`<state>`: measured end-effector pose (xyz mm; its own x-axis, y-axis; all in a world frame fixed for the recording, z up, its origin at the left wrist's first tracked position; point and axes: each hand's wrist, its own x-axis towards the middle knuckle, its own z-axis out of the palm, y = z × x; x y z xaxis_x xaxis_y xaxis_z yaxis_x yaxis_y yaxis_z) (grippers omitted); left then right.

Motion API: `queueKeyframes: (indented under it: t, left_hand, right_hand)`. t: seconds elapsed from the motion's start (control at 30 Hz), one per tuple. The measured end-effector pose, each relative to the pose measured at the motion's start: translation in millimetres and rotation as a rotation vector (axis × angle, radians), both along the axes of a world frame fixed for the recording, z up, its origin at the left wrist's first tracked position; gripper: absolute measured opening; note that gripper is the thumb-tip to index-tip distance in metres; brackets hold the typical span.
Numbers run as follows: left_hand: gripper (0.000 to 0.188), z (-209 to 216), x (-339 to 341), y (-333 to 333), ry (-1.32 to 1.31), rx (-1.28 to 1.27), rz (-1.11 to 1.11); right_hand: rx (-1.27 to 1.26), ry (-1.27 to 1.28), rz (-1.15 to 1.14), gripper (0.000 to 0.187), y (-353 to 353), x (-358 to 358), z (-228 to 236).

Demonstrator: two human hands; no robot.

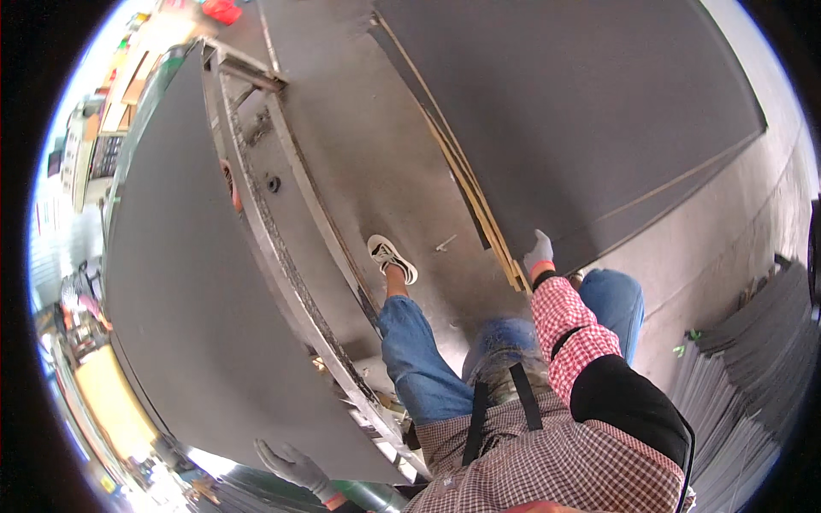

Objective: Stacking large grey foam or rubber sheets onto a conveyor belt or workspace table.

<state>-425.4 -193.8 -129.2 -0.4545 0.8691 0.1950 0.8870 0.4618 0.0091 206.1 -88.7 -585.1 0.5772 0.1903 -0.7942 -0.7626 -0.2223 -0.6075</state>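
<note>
My right hand (539, 253), in a pale glove with a red cuff, is at the near corner of a large dark grey sheet (590, 111). One digit lies along the top of the sheet; the others seem closed round its edge, partly hidden. The sheet lies low on my right, with layered tan edges (466, 175) along its left side. My left hand (295, 468), also gloved, has its fingers spread at the near end of another large grey sheet (205, 282). That sheet rests on a metal-framed table on my left.
A worn metal frame (295, 286) runs along the left table's side. My foot in a black-and-white shoe (392, 259) stands on the floor (351, 154) between the sheets. Stacked grey sheets (744, 368) are at the right. Boxes (137, 73) stand at far left.
</note>
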Motion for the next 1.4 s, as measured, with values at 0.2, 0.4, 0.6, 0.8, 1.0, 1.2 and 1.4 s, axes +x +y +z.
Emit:
queueKeyframes:
  t: [0.2, 0.4, 0.6, 0.8, 1.0, 1.2, 1.4]
  left_hand:
    - [0.033, 23, 193, 13, -0.715, 0.206, -0.320]
    - [0.068, -36, 317, 42, -1.328, -0.121, -0.475]
    - [0.076, 61, 465, 115, -1.695, 0.422, -0.761]
    - [0.056, 213, 349, 95, -1.602, 0.409, -0.896]
    - [0.066, 305, 81, -27, -1.065, 0.901, -0.497]
    - [0.044, 140, -83, -146, -1.121, 1.385, 0.113]
    - [0.040, 44, 154, -138, -1.682, 1.286, 0.284]
  right_hand:
    - [0.054, 0.328, 0.243, 0.027, 44, -46, 152]
    - [0.431, -0.130, 0.597, 0.023, 83, 6, 396]
    - [0.479, -0.511, 0.801, 0.035, -20, -46, 507]
    - [1.225, -0.030, 0.313, 0.033, -81, 8, 531]
    - [0.981, -0.215, 0.128, 0.059, -174, 88, 516]
    - [0.837, -0.527, 0.609, 0.034, -198, -48, 503]
    - [0.679, -0.392, 1.062, 0.031, -186, -130, 481]
